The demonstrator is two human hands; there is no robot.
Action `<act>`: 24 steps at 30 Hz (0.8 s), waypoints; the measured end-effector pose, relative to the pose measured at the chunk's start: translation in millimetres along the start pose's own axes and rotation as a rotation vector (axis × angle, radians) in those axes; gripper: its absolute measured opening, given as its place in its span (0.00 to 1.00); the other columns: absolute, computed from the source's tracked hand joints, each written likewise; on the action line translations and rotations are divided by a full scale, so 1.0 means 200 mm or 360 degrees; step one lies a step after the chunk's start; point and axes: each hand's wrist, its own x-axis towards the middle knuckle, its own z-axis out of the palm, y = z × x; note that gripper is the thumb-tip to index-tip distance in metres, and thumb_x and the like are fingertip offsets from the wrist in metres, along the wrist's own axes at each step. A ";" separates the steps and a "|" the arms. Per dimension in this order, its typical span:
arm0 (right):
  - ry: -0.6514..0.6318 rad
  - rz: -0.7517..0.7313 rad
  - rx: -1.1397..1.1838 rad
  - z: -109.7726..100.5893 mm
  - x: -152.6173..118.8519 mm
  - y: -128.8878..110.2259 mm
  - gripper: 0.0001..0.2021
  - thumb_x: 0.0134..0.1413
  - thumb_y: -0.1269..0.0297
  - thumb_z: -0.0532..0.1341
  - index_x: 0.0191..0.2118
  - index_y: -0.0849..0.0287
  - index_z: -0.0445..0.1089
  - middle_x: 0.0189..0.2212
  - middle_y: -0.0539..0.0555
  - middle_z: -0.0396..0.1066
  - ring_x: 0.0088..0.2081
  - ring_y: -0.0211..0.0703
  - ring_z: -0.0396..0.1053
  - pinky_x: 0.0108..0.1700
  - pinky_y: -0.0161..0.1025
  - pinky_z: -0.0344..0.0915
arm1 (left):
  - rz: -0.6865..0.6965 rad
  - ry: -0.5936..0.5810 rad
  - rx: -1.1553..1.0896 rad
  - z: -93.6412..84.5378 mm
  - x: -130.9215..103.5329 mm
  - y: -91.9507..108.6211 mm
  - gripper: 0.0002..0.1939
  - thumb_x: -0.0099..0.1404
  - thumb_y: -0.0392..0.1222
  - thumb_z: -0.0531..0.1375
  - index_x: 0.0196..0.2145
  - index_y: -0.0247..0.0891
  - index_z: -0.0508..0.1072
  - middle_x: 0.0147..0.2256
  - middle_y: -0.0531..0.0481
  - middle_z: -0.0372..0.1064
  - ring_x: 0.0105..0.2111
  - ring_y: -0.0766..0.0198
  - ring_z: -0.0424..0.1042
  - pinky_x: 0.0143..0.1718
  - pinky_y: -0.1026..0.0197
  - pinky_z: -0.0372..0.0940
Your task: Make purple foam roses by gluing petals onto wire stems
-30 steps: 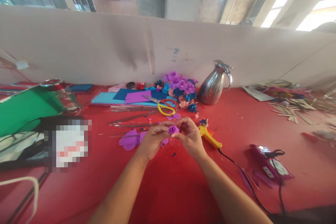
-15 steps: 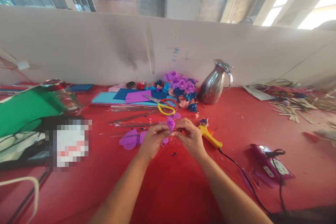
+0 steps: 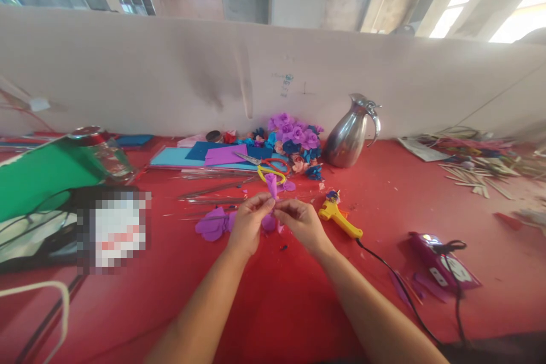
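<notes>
A small rolled purple paper bud (image 3: pixel 272 184) stands upright between my hands, its lower end pinched by the fingers of my left hand (image 3: pixel 252 217). The fingertips of my right hand (image 3: pixel 299 220) are pressed together at the base of the bud, touching it or just beside it. Purple paper petals (image 3: pixel 212 224) lie on the red table left of my left hand, and one more shows between my hands. Behind the bud are scissors (image 3: pixel 273 174) with yellow and red handles. A yellow glue gun (image 3: pixel 341 219) lies right of my right hand.
Finished paper flowers (image 3: pixel 294 135) are heaped by a steel jug (image 3: pixel 347 133) at the back. Coloured paper sheets (image 3: pixel 170 158) and thin wires lie left of them. A magenta box (image 3: pixel 443 264) with a black cable sits on the right. Sticks (image 3: pixel 478 177) lie far right, a jar (image 3: pixel 104 153) left.
The bud has risen slightly and shows more of its length above my fingers. My right hand has shifted a little down and left, its fingertips now lower on the bud.
</notes>
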 end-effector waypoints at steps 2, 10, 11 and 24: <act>0.0057 0.0021 0.0020 0.01 0.00 0.00 0.09 0.46 0.59 0.65 0.32 0.59 0.75 0.26 0.50 0.74 0.27 0.36 0.67 0.32 0.35 0.65 | 0.0015 0.0000 0.0078 0.00 0.00 0.00 0.09 0.52 0.45 0.66 0.27 0.36 0.75 0.26 0.52 0.69 0.29 0.67 0.65 0.34 0.65 0.60; 0.0181 0.0114 0.0147 0.00 0.01 -0.01 0.11 0.43 0.58 0.66 0.31 0.59 0.74 0.26 0.50 0.74 0.26 0.35 0.65 0.29 0.34 0.62 | 0.0058 0.0093 0.0502 0.00 -0.01 0.02 0.17 0.59 0.52 0.58 0.21 0.38 0.65 0.18 0.57 0.58 0.20 0.70 0.57 0.23 0.66 0.52; 0.0196 0.0115 0.0163 0.00 0.01 0.00 0.11 0.43 0.57 0.66 0.31 0.59 0.74 0.25 0.50 0.73 0.25 0.35 0.65 0.29 0.33 0.61 | 0.0057 0.0069 0.0617 0.00 -0.01 0.01 0.18 0.60 0.52 0.57 0.20 0.38 0.65 0.17 0.57 0.57 0.19 0.70 0.55 0.22 0.66 0.50; -0.0031 -0.0099 -0.0485 -0.02 0.04 0.04 0.07 0.51 0.66 0.60 0.33 0.58 0.76 0.28 0.50 0.75 0.30 0.39 0.70 0.36 0.35 0.64 | 0.0091 0.0028 0.0706 0.03 0.00 0.03 0.15 0.50 0.51 0.66 0.31 0.38 0.80 0.35 0.46 0.77 0.41 0.54 0.71 0.46 0.56 0.62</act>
